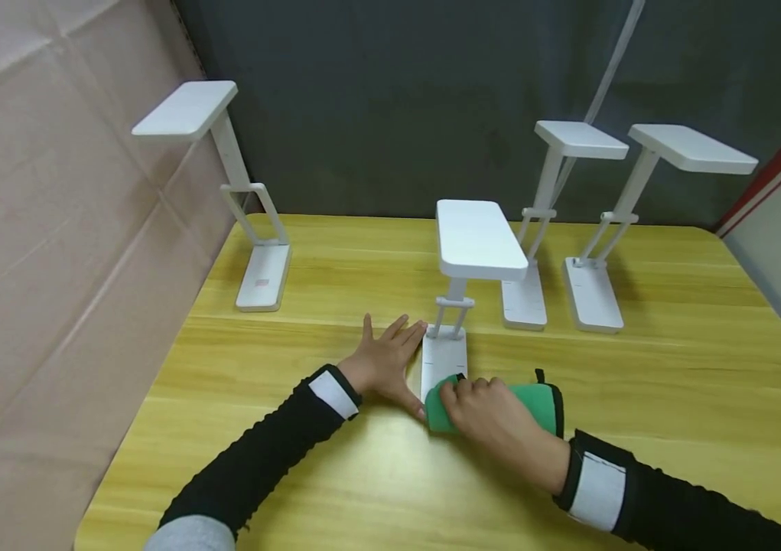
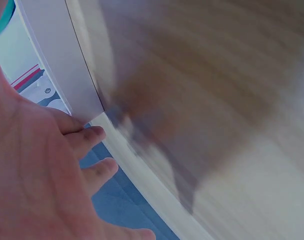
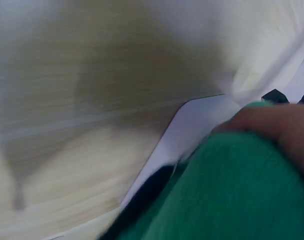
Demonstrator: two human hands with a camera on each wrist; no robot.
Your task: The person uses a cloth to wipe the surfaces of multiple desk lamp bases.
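Observation:
A white folding desk lamp (image 1: 478, 239) stands near the middle of the wooden table, its base (image 1: 443, 356) toward me. My right hand (image 1: 500, 421) grips a green cloth (image 1: 538, 404) with black edging and presses it on the near end of that base. In the right wrist view the cloth (image 3: 232, 195) covers part of the white base (image 3: 202, 120). On the base's left side, my left hand (image 1: 385, 369) lies with spread, straight fingers, touching its edge. The left wrist view has those fingers (image 2: 94, 140) against the base's side.
Another white lamp (image 1: 187, 111) stands at the table's back left. Two more, one lamp (image 1: 581, 140) and its neighbour (image 1: 693, 149), stand behind on the right. A dark panel (image 1: 390, 107) rises behind the table (image 1: 335, 490); pinkish sheeting (image 1: 53, 268) hangs at left.

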